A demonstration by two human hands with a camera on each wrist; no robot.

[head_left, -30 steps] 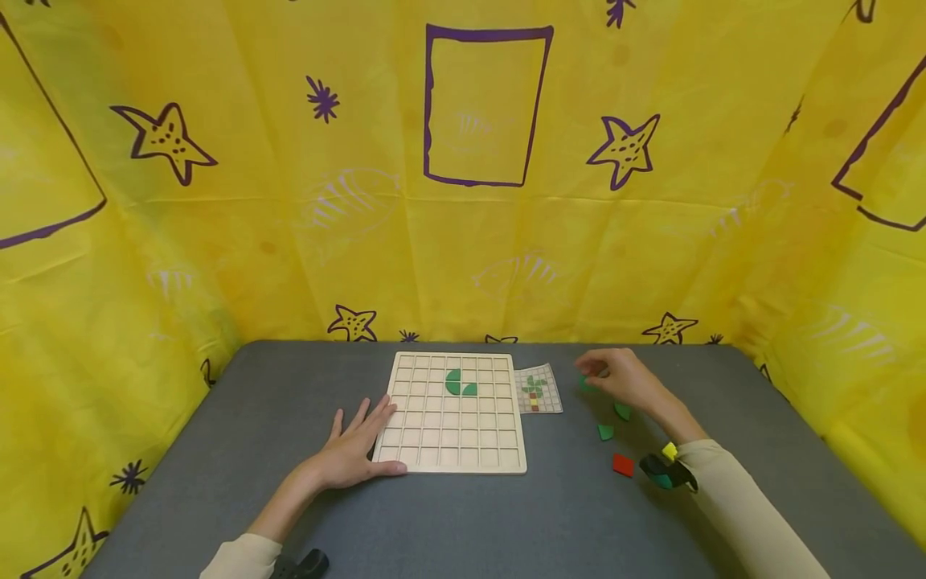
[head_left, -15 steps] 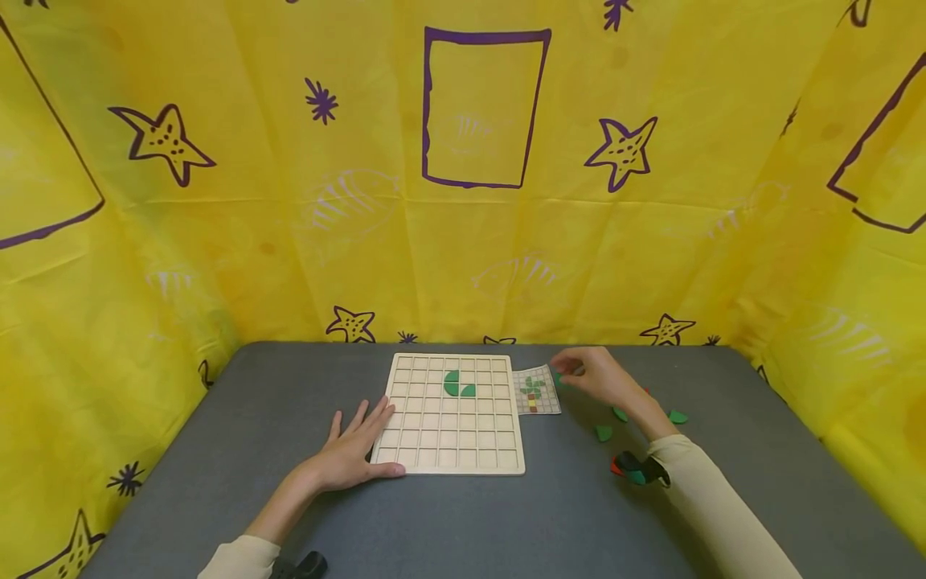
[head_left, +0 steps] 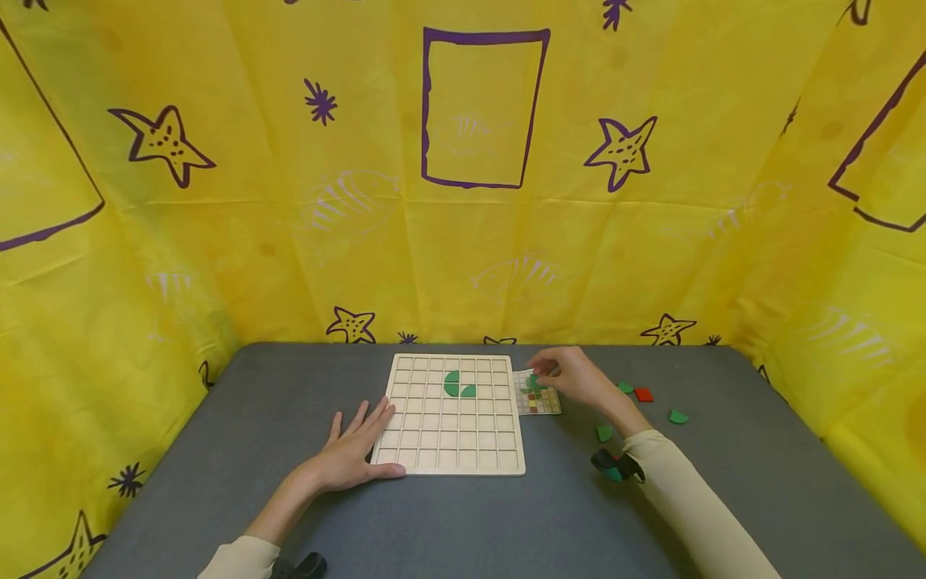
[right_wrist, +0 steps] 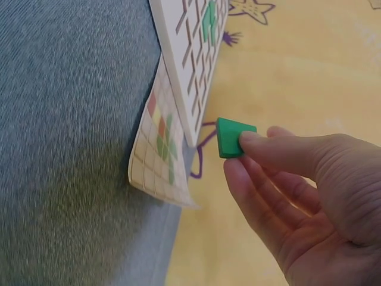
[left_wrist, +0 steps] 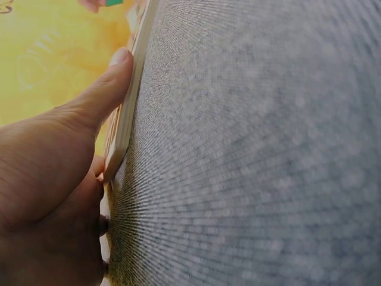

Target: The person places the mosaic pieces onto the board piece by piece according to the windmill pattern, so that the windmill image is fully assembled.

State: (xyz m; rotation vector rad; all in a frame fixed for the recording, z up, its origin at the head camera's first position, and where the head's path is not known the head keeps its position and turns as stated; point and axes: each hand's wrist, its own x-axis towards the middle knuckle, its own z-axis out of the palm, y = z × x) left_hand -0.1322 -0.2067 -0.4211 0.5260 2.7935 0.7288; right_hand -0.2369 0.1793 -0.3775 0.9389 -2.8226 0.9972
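Note:
A pale wooden grid board (head_left: 448, 442) lies on the table, with several green rounded tiles (head_left: 452, 388) set in cells near its upper middle. My left hand (head_left: 347, 454) rests spread at the board's lower left corner, thumb along the front edge, as the left wrist view also shows. Between thumb and fingers, my right hand (head_left: 571, 378) pinches a green tile (right_wrist: 233, 138). That hand is above the pattern card (head_left: 542, 402), to the right of the board. The card, printed with a green, yellow and red figure on a grid, is partly hidden by the hand in the head view.
Loose green tiles (head_left: 678, 416) and a red square tile (head_left: 644, 395) lie on the grey table (head_left: 463, 531) to the right, around my right forearm. A yellow patterned cloth (head_left: 477, 257) hangs behind the table and at both sides.
My right hand has moved left from the loose tiles to above the card, carrying the green tile. The left hand has stayed on the board.

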